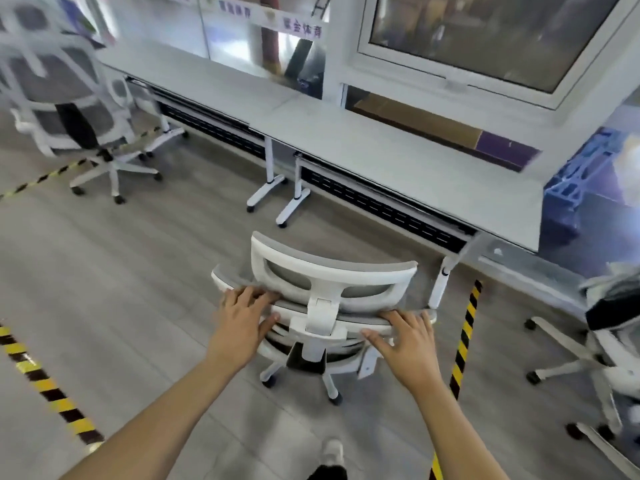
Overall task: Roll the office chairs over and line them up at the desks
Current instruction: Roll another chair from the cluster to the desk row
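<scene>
A white office chair with grey mesh (332,271) stands in front of me, seen from behind and above, its headrest toward the desks. My left hand (242,315) rests on the left top edge of its backrest, fingers spread. My right hand (403,336) lies flat on the right top edge, fingers straight. The chair faces the right-hand white desk (398,157), a short way back from it. A second desk (194,74) adjoins it to the left.
Another white mesh chair (65,98) stands at the left desk. A third chair (609,341) is at the right edge. Yellow-black tape strips (465,337) mark the grey floor. A blue crate (581,171) sits beyond the desk's right end. My shoe (332,452) shows below.
</scene>
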A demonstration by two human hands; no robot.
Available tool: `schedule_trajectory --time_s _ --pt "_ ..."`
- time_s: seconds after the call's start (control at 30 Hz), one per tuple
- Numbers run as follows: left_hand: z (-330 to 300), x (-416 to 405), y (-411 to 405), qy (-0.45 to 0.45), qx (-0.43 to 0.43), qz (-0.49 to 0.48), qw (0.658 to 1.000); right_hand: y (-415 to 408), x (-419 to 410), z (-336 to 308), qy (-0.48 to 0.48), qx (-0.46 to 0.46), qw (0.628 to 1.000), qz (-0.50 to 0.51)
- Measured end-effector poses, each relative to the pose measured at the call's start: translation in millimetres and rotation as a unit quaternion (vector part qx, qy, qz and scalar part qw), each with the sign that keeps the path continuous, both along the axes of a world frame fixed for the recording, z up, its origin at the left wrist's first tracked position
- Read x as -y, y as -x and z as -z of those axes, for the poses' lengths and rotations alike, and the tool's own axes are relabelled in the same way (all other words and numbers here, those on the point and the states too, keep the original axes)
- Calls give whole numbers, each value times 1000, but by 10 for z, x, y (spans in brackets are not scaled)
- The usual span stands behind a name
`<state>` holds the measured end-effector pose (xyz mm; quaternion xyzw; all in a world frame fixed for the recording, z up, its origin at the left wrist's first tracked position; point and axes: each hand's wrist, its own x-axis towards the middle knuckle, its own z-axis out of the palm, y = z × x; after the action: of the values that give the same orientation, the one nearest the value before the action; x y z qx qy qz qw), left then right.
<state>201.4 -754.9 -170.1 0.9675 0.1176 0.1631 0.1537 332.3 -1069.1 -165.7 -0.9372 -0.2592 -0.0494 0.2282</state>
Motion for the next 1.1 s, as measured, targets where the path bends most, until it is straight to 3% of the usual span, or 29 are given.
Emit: schedule_trajectory --time_s 0.13,0.33,0.6,0.93,1.1 --pt "76 -613 -207 -15 7 -72 997 -631 -795 18 -40 -2 997 -68" --pt "48 -1495 -597 6 -49 -189 981 -1606 -2129 36 -71 -12 983 -170" --pt "-124 -2735 -1290 41 -22 -300 953 -2736 -3991 -5 -38 -43 959 -279" --pt "17 -4586 -1893 16 -3 -367 930 -3596 -6240 97 -31 -37 939 -340" --pt "-29 -5571 -2296 8 8 -394 919 -4068 -7372 -5 -27 -78 932 -353"
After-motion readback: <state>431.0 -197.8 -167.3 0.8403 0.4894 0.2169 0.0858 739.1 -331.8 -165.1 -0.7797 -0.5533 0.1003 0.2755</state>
